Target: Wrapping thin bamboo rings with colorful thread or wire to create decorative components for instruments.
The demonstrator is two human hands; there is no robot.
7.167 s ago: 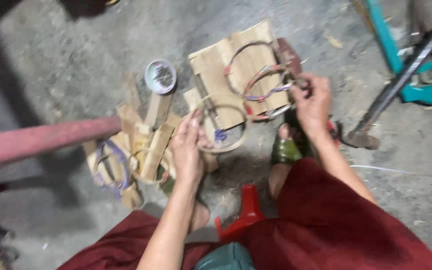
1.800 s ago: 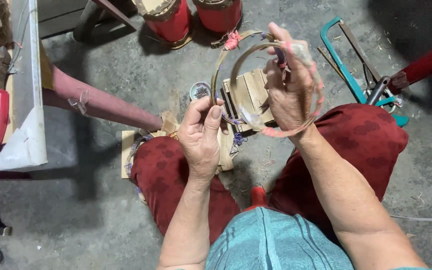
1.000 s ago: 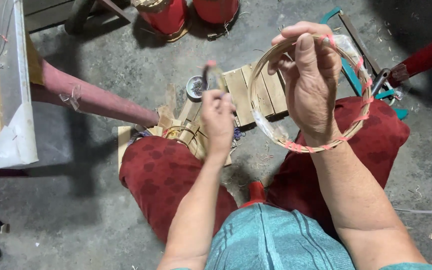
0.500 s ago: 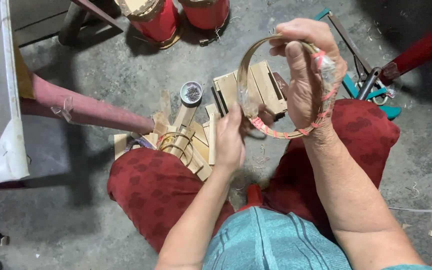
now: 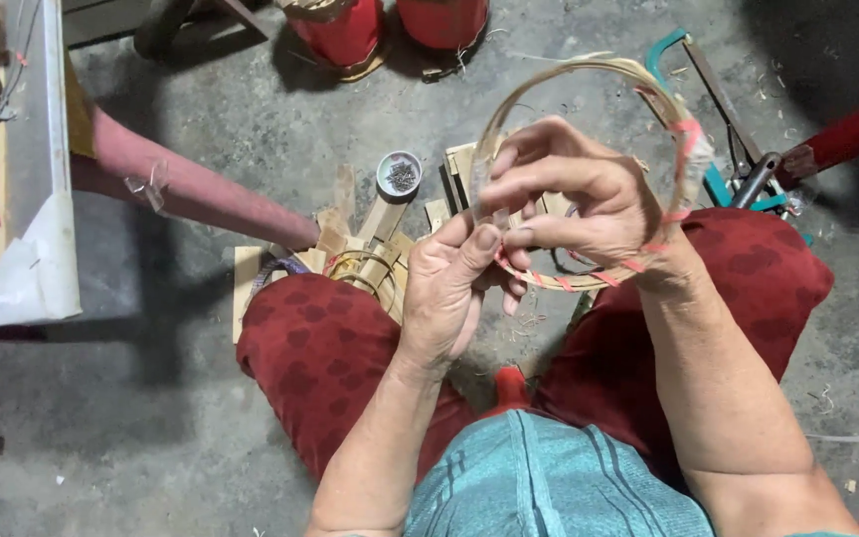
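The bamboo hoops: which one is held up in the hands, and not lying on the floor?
The large hoop with pink tape bands, gripped by the right hand and left hand. The smaller hoop lies on wooden pieces by the knee.

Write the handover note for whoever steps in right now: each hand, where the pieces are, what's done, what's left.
Right hand: grips the bamboo hoop, held up over the lap.
Left hand: pinches the hoop's lower rim, where the pink and red banding runs.
Floor: small tin of nails, wooden slats and another hoop by the left knee; teal saw to the right.
Done: part of the rim is banded.
Left: the upper left arc looks bare.
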